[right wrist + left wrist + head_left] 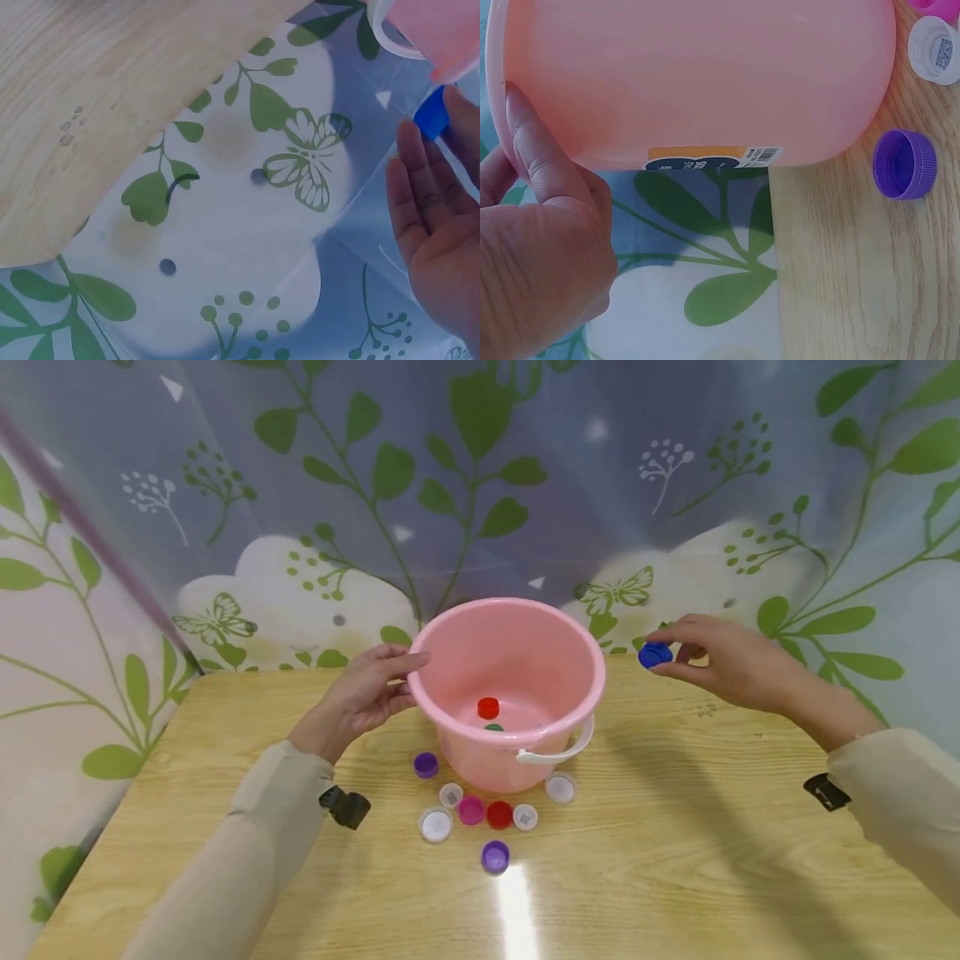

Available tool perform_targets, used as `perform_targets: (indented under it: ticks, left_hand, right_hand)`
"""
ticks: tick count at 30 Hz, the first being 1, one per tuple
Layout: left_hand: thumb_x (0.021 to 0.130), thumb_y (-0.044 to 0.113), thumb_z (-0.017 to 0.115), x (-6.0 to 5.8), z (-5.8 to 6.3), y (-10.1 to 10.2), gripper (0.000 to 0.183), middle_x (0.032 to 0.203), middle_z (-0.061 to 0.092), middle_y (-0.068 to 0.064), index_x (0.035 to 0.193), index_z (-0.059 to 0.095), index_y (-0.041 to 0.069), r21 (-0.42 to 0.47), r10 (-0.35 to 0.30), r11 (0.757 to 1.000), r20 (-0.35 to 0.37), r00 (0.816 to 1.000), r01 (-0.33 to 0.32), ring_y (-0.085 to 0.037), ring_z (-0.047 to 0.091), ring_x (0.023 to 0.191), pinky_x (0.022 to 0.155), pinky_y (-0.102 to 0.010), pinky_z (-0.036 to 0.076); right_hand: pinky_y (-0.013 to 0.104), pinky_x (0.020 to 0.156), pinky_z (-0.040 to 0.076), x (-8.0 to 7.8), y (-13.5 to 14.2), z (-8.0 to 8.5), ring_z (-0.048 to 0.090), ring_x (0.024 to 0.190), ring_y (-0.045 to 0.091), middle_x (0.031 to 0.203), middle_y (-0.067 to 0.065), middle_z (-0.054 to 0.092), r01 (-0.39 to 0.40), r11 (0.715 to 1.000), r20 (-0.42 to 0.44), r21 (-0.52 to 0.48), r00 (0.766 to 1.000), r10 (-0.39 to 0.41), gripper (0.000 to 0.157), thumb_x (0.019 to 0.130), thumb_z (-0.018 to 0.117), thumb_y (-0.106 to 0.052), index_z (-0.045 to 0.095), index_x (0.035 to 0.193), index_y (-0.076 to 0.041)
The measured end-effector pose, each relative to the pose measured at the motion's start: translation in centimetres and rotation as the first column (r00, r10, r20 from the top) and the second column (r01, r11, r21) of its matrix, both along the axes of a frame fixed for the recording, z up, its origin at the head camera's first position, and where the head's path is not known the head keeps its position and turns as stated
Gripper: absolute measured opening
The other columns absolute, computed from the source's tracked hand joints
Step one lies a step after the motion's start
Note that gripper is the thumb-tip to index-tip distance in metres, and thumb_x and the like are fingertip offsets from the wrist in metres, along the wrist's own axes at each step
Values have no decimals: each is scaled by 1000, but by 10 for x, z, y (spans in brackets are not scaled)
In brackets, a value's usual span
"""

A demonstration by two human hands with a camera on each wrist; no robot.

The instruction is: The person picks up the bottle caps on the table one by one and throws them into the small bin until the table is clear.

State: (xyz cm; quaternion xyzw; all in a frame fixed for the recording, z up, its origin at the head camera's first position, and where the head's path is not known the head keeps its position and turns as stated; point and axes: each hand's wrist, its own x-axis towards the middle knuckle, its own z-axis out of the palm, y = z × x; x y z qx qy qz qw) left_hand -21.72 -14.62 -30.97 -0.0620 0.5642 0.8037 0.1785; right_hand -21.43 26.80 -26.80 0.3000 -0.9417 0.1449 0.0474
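Note:
A pink bucket (495, 760) stands on the wooden table, its white handle hanging at the front right. My left hand (371, 689) grips the bucket's left rim; in the left wrist view the thumb (536, 142) lies on the bucket's side of the rim. To the right of the bucket, raised above the table, my right hand (727, 660) pinches a blue bottle cap (655, 654) between thumb and fingers. The right wrist view shows the blue cap (432, 114) at the fingertips. Inside the bucket lie a red cap (488, 707) and a partly hidden green cap (493, 727).
Several caps lie before the bucket: purple caps (426, 766), white caps (436, 825), a pink cap (471, 810) and a red cap (499, 815). Behind the table (675, 860) hangs a leaf-patterned cloth (420, 468). A label (712, 156) is on the bucket's side.

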Motion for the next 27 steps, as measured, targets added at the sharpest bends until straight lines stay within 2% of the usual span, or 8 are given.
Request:
perform_targets:
  ticks: [3,7,11,15,20,27]
  left_hand:
    - [93,10,61,0,0,0,21,91,50,-12,108,49,2,-1,2,1000,0,1000,-2,-12,54,56,58,-21,55]
    - [93,9,61,-1,0,1,20,89,51,-11,107,49,2,7,10,1000,7,1000,-10,-12,55,55,58,-22,55]
    - [93,9,61,-1,0,0,20,90,51,-11,107,49,2,6,15,1000,10,1000,-15,-12,55,55,58,-22,55]
    - [93,9,61,-1,0,0,20,89,51,-11,108,49,2,3,15,1000,8,1000,-15,-12,55,55,57,-22,55]
    - [93,9,61,-1,1,0,20,87,52,-11,107,49,2,0,17,1000,6,1000,-17,-12,55,54,57,-22,55]
    - [93,8,61,-1,0,-1,18,86,52,-11,106,50,2,2,23,1000,11,1000,-23,-12,55,53,56,-23,55]
  right_hand:
    - [40,72,53,-6,-3,4,63,82,17,106,7,63,18,998,-39,-59,999,-20,39,88,71,-17,61,124,-4]
    - [37,71,53,-15,-11,10,62,80,16,107,7,62,5,992,-75,-126,997,-14,39,89,69,-17,60,125,-4]
    - [37,74,53,-23,-28,19,62,84,17,110,7,61,-8,986,-59,-169,998,-2,42,90,68,-21,58,128,-6]
    - [36,77,53,-29,-49,22,61,86,17,108,6,61,-55,973,-26,-224,998,51,41,90,68,-20,59,127,-6]
    - [33,77,53,-38,-77,16,60,87,16,106,5,61,-108,954,19,-280,993,118,38,87,71,-16,62,123,-6]
    - [34,76,53,-46,-115,3,59,85,18,98,6,62,-208,940,12,-270,976,219,37,85,74,-15,64,118,-4]
